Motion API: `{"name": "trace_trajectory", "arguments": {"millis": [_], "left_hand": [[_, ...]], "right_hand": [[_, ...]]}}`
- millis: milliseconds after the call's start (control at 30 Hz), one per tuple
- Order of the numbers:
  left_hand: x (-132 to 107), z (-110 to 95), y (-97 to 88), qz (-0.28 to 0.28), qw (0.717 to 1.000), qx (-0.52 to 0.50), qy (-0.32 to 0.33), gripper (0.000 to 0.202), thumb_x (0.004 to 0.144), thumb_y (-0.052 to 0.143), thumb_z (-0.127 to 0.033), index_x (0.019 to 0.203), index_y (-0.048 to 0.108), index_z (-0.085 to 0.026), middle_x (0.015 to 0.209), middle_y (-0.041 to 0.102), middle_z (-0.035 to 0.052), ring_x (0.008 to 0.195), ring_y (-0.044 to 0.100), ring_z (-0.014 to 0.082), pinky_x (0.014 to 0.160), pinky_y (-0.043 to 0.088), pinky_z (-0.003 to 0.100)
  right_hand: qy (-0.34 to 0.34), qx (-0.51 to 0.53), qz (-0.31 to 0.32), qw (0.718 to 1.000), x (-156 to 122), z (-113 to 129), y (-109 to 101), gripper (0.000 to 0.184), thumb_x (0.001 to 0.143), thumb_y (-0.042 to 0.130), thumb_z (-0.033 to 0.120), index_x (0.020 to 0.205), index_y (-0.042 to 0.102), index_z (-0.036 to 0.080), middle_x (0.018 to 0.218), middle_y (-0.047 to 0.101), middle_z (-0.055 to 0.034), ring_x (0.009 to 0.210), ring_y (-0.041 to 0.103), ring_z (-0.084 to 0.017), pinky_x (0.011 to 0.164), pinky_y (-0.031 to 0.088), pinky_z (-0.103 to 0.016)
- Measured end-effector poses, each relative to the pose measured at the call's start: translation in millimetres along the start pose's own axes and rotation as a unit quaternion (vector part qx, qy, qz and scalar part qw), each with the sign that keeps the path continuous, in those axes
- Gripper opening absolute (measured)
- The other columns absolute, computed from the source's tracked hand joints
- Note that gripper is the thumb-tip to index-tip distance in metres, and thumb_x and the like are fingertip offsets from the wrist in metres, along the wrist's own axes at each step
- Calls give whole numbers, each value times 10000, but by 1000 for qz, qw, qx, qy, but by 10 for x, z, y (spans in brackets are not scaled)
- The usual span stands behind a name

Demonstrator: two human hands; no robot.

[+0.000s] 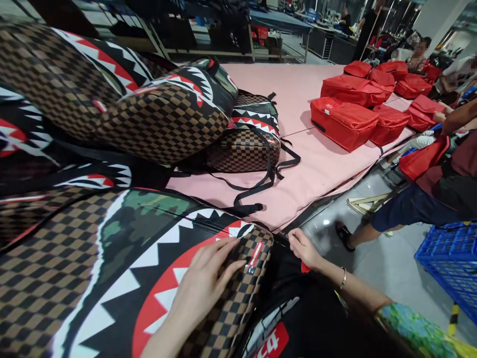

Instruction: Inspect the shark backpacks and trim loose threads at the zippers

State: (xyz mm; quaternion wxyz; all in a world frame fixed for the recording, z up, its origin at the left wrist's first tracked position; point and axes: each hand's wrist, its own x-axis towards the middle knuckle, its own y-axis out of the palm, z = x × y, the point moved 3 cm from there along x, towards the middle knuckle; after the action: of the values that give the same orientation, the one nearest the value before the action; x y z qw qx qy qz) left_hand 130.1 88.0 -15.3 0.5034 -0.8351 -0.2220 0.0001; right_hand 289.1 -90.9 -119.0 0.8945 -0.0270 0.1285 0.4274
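A brown checkered backpack [112, 278] with a shark-mouth print and camouflage patch lies in front of me. My left hand [203, 286] rests flat on its front near a small red label [256, 254], fingers stretched out. At the backpack's right edge, my right hand [303, 247] is closed in a pinch on a small dark zipper pull [285, 235]. A bracelet circles that wrist.
More shark-print backpacks [156, 119] are piled at the left on a pink table [316, 169]. Several red bags [345, 122] lie at the far right of it. A seated person [428, 199] is at the right, beside a blue crate [450, 258].
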Motion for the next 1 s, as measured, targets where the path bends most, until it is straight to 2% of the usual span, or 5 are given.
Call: {"name": "trace_trajectory", "arguments": {"millis": [167, 400, 633, 867, 1000], "left_hand": [[451, -96, 246, 130, 991, -3, 3, 436, 788, 495, -525, 1049, 637, -207, 1014, 667, 94, 967, 590, 257, 841, 462, 369], [684, -188, 328, 249, 967, 0, -61, 223, 808, 425, -343, 733, 605, -234, 801, 678, 18, 744, 608, 186, 631, 404, 268], [748, -139, 340, 260, 962, -23, -76, 255, 776, 445, -399, 723, 629, -230, 766, 690, 20, 731, 624, 188, 632, 407, 257], [820, -71, 313, 191, 979, -66, 28, 273, 762, 474, -431, 632, 650, -266, 624, 687, -10, 584, 654, 183, 521, 469, 236], [885, 48, 371, 157, 984, -74, 47, 226, 736, 516, -434, 618, 649, -294, 604, 690, -49, 538, 656, 172, 476, 482, 227]], "right_hand": [[39, 55, 14, 998, -215, 59, 102, 337, 807, 501, 523, 824, 422, 196, 568, 350, 92, 390, 232, -28, 364, 170, -158], [-23, -75, -4, 997, -221, 328, 100, 218, 828, 525, 382, 779, 448, 184, 547, 371, 83, 464, 296, -54, 447, 222, -194], [-39, -198, 11, 979, -210, 575, 193, 191, 834, 523, 365, 787, 459, 191, 514, 344, 89, 468, 333, -69, 475, 226, -205], [-4, -374, 3, 927, -93, 682, 289, 268, 826, 523, 480, 950, 516, 242, 660, 534, 27, 594, 525, -145, 544, 339, -233], [-11, -424, 25, 905, -12, 689, 333, 267, 844, 490, 491, 989, 513, 268, 706, 566, 24, 605, 555, -162, 565, 364, -246]]}}
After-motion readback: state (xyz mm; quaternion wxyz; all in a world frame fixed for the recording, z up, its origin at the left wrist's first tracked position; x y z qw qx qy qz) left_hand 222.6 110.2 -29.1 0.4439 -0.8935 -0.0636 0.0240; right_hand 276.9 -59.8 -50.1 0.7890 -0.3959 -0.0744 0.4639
